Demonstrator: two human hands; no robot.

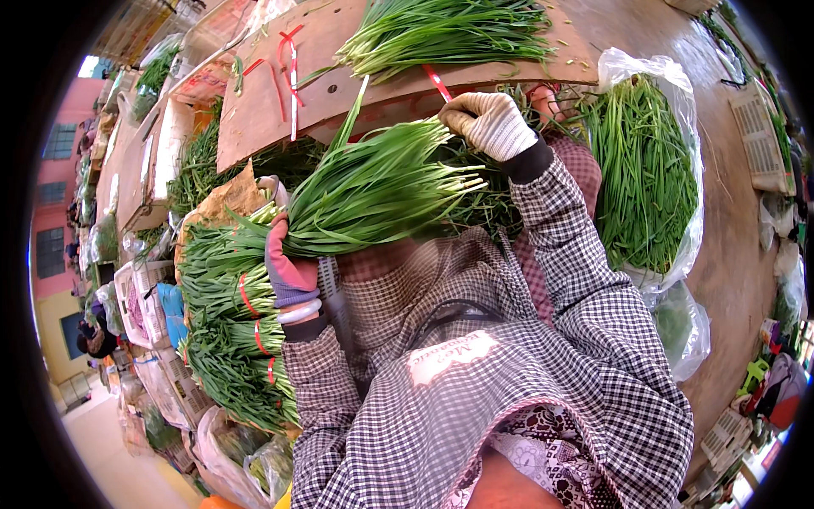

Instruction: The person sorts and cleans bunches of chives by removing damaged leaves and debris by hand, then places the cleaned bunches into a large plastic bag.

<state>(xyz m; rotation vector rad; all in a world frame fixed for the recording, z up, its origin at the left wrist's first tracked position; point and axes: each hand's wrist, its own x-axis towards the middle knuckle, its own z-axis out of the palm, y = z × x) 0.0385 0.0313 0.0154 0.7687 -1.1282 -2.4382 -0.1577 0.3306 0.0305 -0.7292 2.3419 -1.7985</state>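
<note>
A loose bunch of garlic chives [373, 188], long flat green leaves with pale stem ends, lies across my lap below the board edge. My left hand [287, 263], in a pink and purple glove, is closed around its leafy end. The pale stems point right. My right hand [487, 125], in a whitish knit glove with stained fingertips, is pinched at the upper stem ends. What sits between its fingertips is too small to make out. A red tie strip [437, 82] runs from the board down to those fingertips.
Ahead, a brown board [339, 93] carries a chive pile [449, 34] and loose red ties [290, 72]. Tied chive bundles [237, 339] are stacked at my left. A clear plastic bag [691, 170] full of chives stands at right. Crates [759, 136] line the far right.
</note>
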